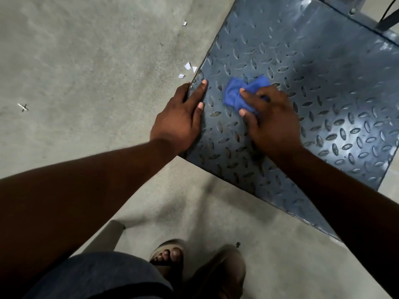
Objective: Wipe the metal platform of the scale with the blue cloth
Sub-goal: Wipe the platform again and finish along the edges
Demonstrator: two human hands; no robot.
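The scale's metal platform [313, 67] is a dark grey plate with a raised diamond tread, lying low on the floor at the right. A crumpled blue cloth [234, 94] rests on it near the left edge. My right hand [272, 117] presses down on the cloth, fingers closed over its near part. My left hand [183, 117] lies flat on the platform's left edge, fingers together and extended, with the outer fingers curled over the rim.
Bare concrete floor [86, 72] surrounds the platform. Small white paper scraps [187, 66] lie by the platform's left edge. The scale's upright frame [384, 22] rises at the top right. My sandalled feet [170, 255] stand below the platform's near corner.
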